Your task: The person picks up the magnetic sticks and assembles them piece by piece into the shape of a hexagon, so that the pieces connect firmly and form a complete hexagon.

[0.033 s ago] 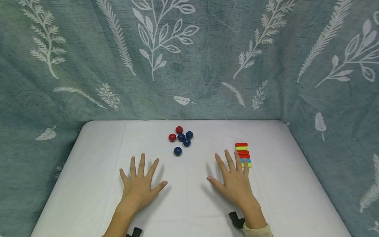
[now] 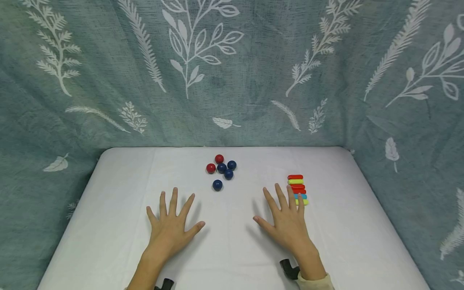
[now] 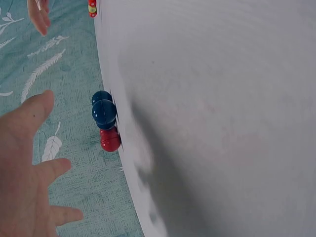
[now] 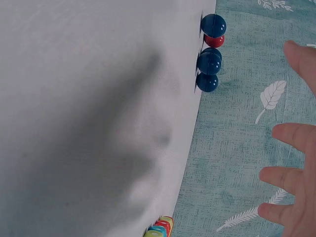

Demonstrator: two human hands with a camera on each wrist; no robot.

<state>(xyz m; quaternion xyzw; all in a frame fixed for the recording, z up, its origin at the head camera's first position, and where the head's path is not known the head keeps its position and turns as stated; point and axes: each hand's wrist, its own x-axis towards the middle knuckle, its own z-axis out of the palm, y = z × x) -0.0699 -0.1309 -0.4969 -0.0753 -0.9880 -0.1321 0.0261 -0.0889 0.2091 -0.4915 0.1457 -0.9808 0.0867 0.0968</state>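
Note:
My left hand [image 2: 168,233] hovers over the left half of the white-covered table, fingers spread and holding nothing. Over the right half, my right hand [image 2: 289,227] is likewise spread, palm down and bare of any object. Its ring and little fingers overlap the view of a column of short coloured sticks [image 2: 295,177] in red, yellow and blue, partly hiding them. Beyond and between the hands lie two glossy red balls [image 2: 211,168] and several dark blue balls [image 2: 217,185]. In the left wrist view, blue balls [image 3: 104,113] line up before a red ball [image 3: 110,140].
A white cloth covers the table [image 2: 232,249]. Behind and beside it hangs a green-blue curtain [image 2: 253,80] with white leaf prints. Black devices [image 2: 289,269] sit at both wrists, and a light sleeve [image 2: 316,282] shows on the right arm.

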